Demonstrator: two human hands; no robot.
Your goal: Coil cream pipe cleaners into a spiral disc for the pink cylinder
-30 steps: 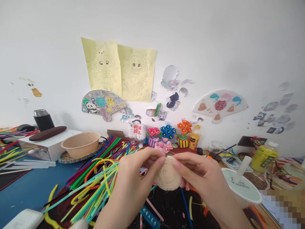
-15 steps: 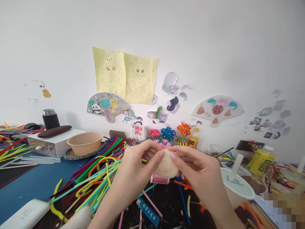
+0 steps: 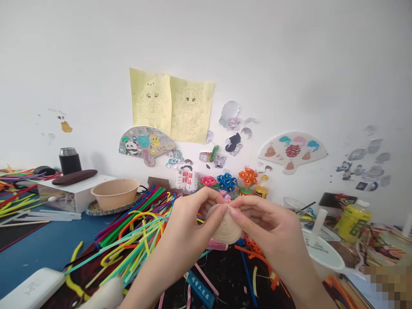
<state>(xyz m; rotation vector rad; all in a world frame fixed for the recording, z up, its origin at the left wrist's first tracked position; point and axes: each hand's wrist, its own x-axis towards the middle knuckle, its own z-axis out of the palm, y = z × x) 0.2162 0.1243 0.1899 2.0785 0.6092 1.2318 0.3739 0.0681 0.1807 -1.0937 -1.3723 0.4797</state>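
Both my hands hold one cream-coloured spiral disc wound from fuzzy pipe cleaner, raised above the desk at centre. My left hand pinches its left upper edge between thumb and fingers. My right hand pinches its right upper edge, fingers curled behind it. Under the disc a small pink coil lies on the dark mat. A big heap of coloured pipe cleaners spreads to the left of my hands.
A tan bowl on a woven mat and a white box stand at the back left, small pipe-cleaner flower pots by the wall. A white lidded cup and a yellow bottle are on the right.
The view has shifted slightly. My hands have raised the spiral disc a little, and my fingertips now meet at its top edge.
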